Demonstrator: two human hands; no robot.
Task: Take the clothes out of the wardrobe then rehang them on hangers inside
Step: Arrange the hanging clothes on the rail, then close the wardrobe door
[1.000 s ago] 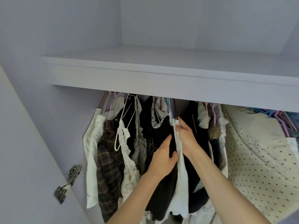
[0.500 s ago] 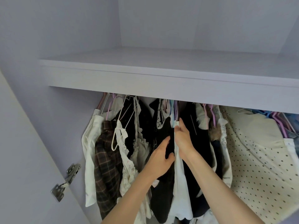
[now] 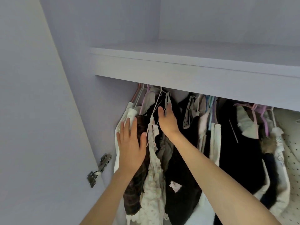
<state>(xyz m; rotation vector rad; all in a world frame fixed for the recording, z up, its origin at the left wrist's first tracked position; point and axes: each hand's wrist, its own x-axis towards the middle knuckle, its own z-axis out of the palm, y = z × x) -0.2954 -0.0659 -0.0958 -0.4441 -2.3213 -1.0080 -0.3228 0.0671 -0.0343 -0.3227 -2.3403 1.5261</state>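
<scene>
Left hand (image 3: 129,148), lower centre-left of frame: fingers straight, spread, palm flat against white garment (image 3: 128,117) and dark plaid garment (image 3: 138,176) at far left of hanging row. Right hand (image 3: 167,120), centre: fingers reaching up into dark clothes beside white wire hanger (image 3: 159,101); fingertips hidden, cannot tell whether gripping. Cream lace top (image 3: 152,184) between both forearms. Black garment (image 3: 240,143) right of centre; polka-dot fabric (image 3: 290,151) at right edge. Shelf (image 3: 178,62) above row. Door hinge (image 3: 99,168) lower left.
</scene>
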